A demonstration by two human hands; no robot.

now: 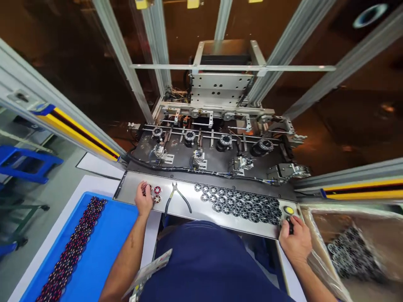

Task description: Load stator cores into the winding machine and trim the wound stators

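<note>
My left hand (144, 200) is at the left end of the metal ledge (132, 180), its fingers curled around a small dark round part with red on it, partly hidden. Right beside it lie two similar red-and-silver round parts (157, 190). Cutting pliers (175, 193) with dark handles rest farther right, jaws pointing away from me. At the ledge's right end my right hand (296, 239) is closed, thumb and fingers around something dark that I cannot make out. Just above it is a yellow button (288, 210). Many black-and-silver spoked rings (239, 203) lie in rows left of that hand.
Behind the ledge stands a machine with several black round fixtures (223, 142) and clamps. A blue tray (107, 235) at left holds rows of red-and-black parts (74, 247). A plastic-lined box (327, 209) at right contains more rings. Yellow-edged posts (85, 133) flank the opening.
</note>
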